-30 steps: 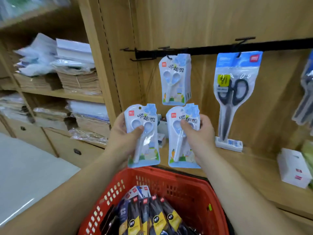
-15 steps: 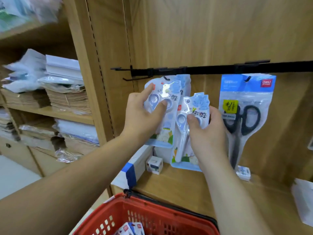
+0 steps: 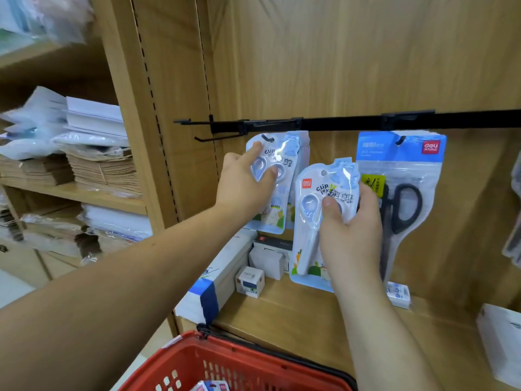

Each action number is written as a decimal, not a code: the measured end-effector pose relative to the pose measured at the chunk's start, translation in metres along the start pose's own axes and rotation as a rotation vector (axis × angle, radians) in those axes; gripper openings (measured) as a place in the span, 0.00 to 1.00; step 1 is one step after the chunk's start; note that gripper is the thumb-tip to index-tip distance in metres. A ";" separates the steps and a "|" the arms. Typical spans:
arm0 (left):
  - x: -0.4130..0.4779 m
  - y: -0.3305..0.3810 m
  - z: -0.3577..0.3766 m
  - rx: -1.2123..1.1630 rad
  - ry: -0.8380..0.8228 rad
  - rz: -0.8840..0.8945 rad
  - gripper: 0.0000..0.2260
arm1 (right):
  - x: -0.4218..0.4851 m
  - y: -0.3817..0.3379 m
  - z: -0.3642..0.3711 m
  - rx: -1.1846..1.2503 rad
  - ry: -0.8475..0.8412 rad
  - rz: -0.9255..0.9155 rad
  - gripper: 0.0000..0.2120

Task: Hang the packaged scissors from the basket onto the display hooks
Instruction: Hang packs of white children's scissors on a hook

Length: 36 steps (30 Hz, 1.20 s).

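The wooden back panel (image 3: pixel 352 52) carries a black rail (image 3: pixel 352 123) fitted with display hooks. The red basket (image 3: pixel 253 359) sits at the bottom of the view, and the tops of further packs (image 3: pixel 211 386) show inside it. A large pack of black-handled scissors (image 3: pixel 406 170) hangs from a rail hook on the right. The left grip (image 3: pixel 242 182) pinches a light-blue Clip Joy pack (image 3: pixel 277 210) between thumb and fingers, index finger extended up its front. The hook tip (image 3: pixel 267 138) appears to pass through its hang hole, in front of a matching pack (image 3: pixel 300 145) already hung. The right grip (image 3: pixel 352 230) clamps a second Clip Joy pack (image 3: pixel 315 190), thumb in front and fingers curled behind, below the rail and on no hook. Assessment: one blue pack is hung, one is being seated, one awaits hanging, and basket stock remains.
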<state>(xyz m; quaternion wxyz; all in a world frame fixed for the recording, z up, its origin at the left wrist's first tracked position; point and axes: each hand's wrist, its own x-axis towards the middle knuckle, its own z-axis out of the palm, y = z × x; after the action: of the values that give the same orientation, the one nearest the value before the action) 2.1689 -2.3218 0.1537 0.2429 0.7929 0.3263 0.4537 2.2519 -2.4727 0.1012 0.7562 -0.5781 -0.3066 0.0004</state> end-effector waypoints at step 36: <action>-0.023 0.001 -0.022 -0.296 -0.176 -0.029 0.27 | -0.013 -0.015 0.015 0.083 -0.064 0.098 0.17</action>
<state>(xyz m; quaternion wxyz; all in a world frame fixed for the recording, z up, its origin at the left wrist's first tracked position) 2.1409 -2.3378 0.1516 0.3911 0.7804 0.2449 0.4219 2.2288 -2.4689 0.1102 0.7685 -0.5602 -0.3016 0.0686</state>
